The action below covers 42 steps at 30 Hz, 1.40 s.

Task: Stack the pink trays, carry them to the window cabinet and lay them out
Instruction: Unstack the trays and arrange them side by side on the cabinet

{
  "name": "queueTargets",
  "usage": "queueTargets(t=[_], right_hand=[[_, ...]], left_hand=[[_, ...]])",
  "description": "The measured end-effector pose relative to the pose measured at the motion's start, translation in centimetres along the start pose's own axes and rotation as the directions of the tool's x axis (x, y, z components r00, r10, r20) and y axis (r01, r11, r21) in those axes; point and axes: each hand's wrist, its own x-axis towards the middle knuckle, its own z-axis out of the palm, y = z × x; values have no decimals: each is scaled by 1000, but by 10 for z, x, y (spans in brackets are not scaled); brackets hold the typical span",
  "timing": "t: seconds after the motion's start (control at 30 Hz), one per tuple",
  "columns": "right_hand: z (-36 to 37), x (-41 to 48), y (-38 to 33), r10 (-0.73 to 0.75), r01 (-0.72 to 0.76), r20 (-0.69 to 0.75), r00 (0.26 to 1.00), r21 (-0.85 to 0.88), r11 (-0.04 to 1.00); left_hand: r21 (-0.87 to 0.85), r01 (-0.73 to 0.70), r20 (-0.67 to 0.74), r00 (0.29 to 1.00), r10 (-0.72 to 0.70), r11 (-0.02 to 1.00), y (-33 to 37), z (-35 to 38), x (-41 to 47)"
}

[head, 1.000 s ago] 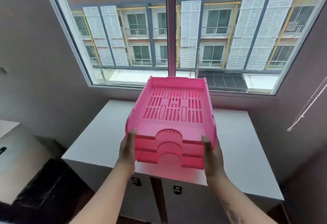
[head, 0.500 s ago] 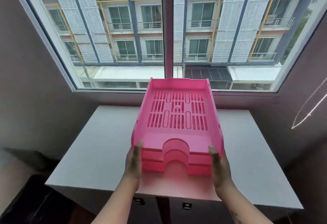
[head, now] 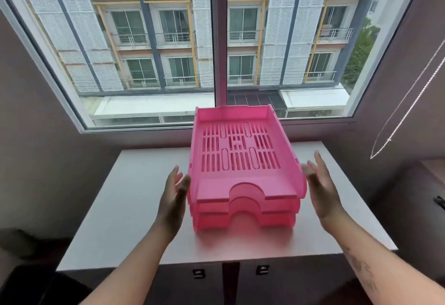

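Observation:
A stack of three pink slotted trays point(head: 240, 157) rests on the white top of the window cabinet point(head: 125, 208), near its middle, with the notched fronts facing me. My left hand point(head: 174, 193) hovers just off the stack's left side, fingers spread, thumb close to the tray wall. My right hand point(head: 321, 184) is held open a short way off the right side, palm turned toward the stack. Neither hand grips the trays.
The cabinet stands under a wide window point(head: 216, 46) with a central frame bar. Two dark door handles point(head: 198, 273) show on its front. A bead blind chain point(head: 399, 109) hangs at the right. Dark furniture point(head: 419, 203) stands at right, dark floor at lower left.
The stack came down onto the cabinet top. Both hands let go of its front corners and drew apart to the sides, fingers spread.

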Motion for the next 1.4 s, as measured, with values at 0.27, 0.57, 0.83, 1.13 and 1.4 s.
queueTargets(t=[0.27,0.57,0.83,1.13,1.4], right_hand=[[0,57,-39,30,-31,-8,1000,-264,964],[26,40,-35,50,-66,-58,997,-306,950],[102,21,-79,-102,114,83,991,-143,983],[219,-13,-83,-79,92,216,973,-52,994],[273,-44,-58,-30,53,234,972,-95,994]], left_hand=[[194,38,47,998,-48,980,58,4,49],[330,60,-48,998,-47,942,58,12,44],[336,71,-262,965,21,939,80,-73,40],[299,130,-370,929,-10,945,73,-196,18],[251,147,-404,914,-34,957,29,-245,16]])
